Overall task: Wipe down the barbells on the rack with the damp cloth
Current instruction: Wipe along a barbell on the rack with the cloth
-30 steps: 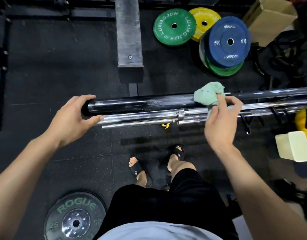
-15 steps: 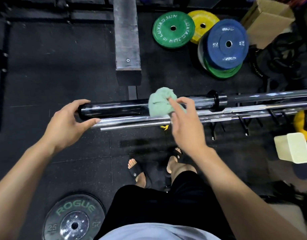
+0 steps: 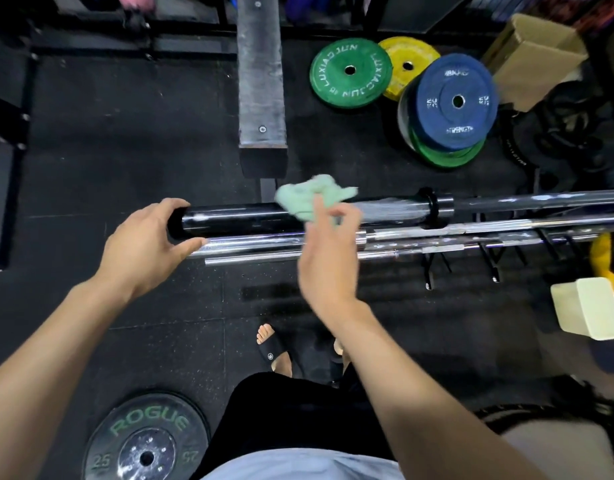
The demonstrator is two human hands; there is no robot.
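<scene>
A black barbell [image 3: 243,221] lies across the rack, its thick sleeve pointing left. Two chrome barbells [image 3: 264,245] lie just below it. My left hand [image 3: 143,247] grips the black sleeve's left end. My right hand [image 3: 328,258] holds a crumpled green cloth [image 3: 309,197] against the top of the black sleeve, near its middle. Wet streaks [image 3: 388,211] show on the sleeve to the right of the cloth, up to the collar [image 3: 432,207].
Green, yellow and blue weight plates [image 3: 454,98] lie on the floor beyond the rack. A grey beam [image 3: 260,74] runs away from the bars. A Rogue plate [image 3: 146,441] sits at lower left, a pale container [image 3: 589,308] at right, and a cardboard box [image 3: 530,53] at upper right.
My right hand has slid the green cloth leftward along the black sleeve, from past the collar to its middle. My left hand stays on the sleeve's end.
</scene>
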